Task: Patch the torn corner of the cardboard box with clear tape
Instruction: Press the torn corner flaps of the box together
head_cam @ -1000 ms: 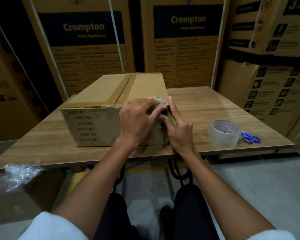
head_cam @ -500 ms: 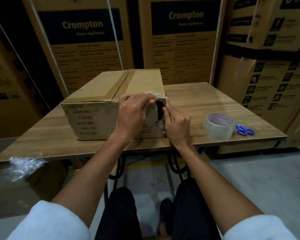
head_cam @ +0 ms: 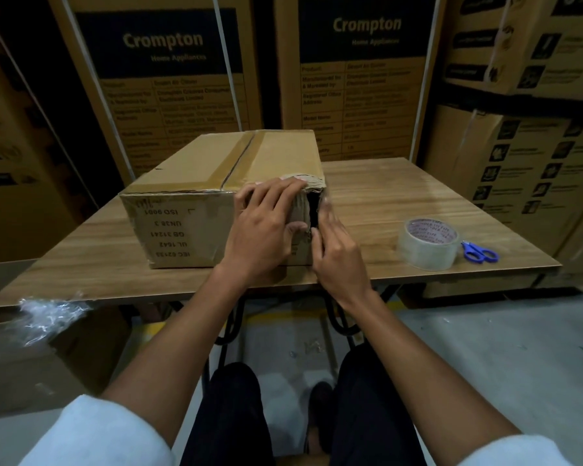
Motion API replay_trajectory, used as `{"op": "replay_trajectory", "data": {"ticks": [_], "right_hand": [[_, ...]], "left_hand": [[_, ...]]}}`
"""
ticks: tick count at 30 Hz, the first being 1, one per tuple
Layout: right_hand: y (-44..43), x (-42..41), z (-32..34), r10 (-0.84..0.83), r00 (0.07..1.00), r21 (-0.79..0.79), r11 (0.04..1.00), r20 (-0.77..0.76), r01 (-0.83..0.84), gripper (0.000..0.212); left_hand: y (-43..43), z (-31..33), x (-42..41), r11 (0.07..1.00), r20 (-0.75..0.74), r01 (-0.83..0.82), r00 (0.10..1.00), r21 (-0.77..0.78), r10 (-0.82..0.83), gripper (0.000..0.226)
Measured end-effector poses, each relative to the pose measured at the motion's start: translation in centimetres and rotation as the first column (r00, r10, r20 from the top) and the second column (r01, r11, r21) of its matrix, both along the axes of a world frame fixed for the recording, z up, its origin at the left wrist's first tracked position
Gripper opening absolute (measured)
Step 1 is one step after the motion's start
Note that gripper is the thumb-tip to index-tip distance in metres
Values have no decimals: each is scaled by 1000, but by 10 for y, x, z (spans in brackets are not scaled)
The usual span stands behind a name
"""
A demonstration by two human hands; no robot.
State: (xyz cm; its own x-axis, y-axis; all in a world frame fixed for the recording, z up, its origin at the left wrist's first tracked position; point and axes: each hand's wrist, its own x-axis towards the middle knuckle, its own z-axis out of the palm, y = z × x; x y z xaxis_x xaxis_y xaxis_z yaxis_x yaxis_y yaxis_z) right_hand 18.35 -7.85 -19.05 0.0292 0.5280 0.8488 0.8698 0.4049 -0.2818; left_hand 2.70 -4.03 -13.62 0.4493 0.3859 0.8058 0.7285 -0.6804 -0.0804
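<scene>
I am pressing the box's (head_cam: 189,227) torn corner (head_cam: 312,210) between flat, empty left hand (head_cam: 265,230) and right hand (head_cam: 337,250) fingers, its gap showing wider than a second ago, tape (head_cam: 428,243) untouched.

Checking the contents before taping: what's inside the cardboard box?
Only a dark gap shows through the torn corner of the cardboard box, between both hands; the contents are hidden.

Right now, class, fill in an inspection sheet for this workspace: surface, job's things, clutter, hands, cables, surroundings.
Surface: wooden table, bare wood showing.
Job's things: cardboard box, near right corner torn open, dark gap; clear tape roll and blue scissors lying to its right.
Clutter: crumpled plastic wrap at the table's near left edge.
Hands: left hand and right hand press the torn corner; neither holds tape.
Cables: nothing seen.
Surroundings: stacked printed cartons behind.
</scene>
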Motion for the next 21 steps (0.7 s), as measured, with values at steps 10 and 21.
{"op": "replay_trajectory", "data": {"ticks": [10,21], "right_hand": [[0,11,-13,-48,999,183,982,17,44,32],[-6,7,-12,81,996,102,991,36,-84,35]], "left_hand": [[-3,1,1,1000,12,-3,1000,-8,3,63],[-4,4,-25,999,-34,-7,999,-33,6,80]]}}
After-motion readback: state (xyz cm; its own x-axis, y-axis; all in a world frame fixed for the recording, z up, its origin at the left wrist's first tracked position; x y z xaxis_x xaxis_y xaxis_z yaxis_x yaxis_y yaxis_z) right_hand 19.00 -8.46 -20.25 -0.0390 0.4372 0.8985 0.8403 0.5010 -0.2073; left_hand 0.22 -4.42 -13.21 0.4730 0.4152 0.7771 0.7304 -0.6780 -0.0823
